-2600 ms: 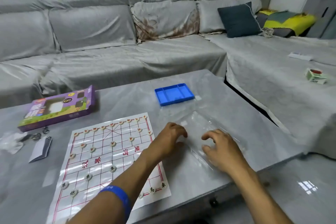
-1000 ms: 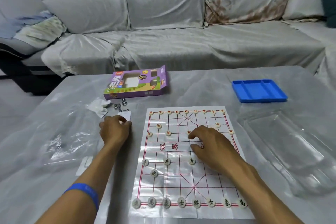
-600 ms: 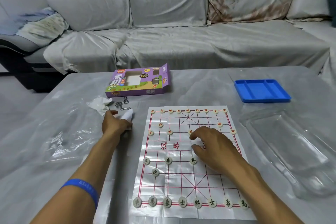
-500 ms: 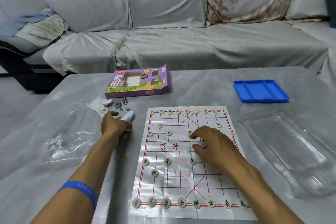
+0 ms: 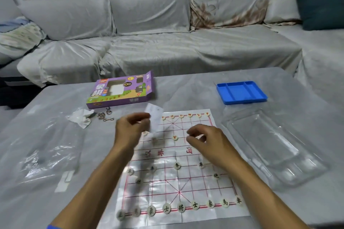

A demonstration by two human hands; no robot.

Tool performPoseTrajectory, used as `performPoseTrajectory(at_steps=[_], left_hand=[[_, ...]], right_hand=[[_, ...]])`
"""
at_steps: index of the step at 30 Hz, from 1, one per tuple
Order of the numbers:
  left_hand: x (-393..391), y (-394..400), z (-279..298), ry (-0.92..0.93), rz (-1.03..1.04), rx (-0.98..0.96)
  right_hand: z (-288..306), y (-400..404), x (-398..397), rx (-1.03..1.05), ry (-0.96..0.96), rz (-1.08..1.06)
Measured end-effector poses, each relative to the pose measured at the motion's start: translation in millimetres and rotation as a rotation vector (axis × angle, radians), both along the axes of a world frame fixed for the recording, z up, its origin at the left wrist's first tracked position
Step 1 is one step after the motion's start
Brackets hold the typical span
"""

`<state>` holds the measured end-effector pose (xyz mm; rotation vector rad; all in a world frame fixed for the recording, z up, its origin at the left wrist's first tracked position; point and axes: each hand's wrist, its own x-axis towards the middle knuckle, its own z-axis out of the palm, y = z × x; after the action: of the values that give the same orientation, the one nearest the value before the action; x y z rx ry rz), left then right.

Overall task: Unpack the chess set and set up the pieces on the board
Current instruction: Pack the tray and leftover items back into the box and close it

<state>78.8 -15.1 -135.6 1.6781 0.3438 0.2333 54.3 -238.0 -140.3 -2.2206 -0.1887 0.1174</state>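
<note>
The head view looks down on a grey counter (image 5: 186, 91) where a paper board (image 5: 178, 169) lies flat with round pieces (image 5: 181, 207) already lined along its near edge, a few more standing a little further in, and another row along the far edge. By the look of it the pieces are nearly all placed, and the step in hand concerns a small white slip of paper (image 5: 154, 117) rather than a piece. The left hand (image 5: 131, 130) is raised above the board's far left corner, blurred, its thumb and fingers pinched together on the slip, which stands up from the grip. The right hand (image 5: 206, 141) hovers over the middle right of the board with fingers curled loosely and thumb close to forefinger; nothing can be made out between them, so whether it grips anything cannot be told. Both forearms reach in from the near edge. Off the board, a purple box (image 5: 121, 91) lies open to the far left, a blue tray (image 5: 241, 92) sits to the far right, and a clear plastic shell (image 5: 270, 145) rests just beside the board on the right. The next move probably calls for setting the slip aside, off the board, without knocking the far row.
</note>
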Motion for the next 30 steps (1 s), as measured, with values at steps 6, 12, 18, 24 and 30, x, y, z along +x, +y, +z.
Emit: performPoseTrajectory(at_steps=[6,12,18,24,30], left_hand=[[-24,-116,-12,0.047,-0.225,-0.155],[-24,-193,-13,0.068,-0.377,-0.123],[-19,-225,-22,0.034,-0.498,0.071],[-22,-218,-33,-0.013,-0.423,0.127],[-23,-201,-25,-0.038,-0.429,0.173]], right_hand=[[13,-39,-2,0.386,0.180,-0.311],[11,-108,2,0.615,0.213,-0.433],[-14,-172,14,-0.002,-0.068,-0.629],[-41,-183,20,-0.291,-0.044,-0.618],[-42,-173,24,-0.671,0.106,-0.645]])
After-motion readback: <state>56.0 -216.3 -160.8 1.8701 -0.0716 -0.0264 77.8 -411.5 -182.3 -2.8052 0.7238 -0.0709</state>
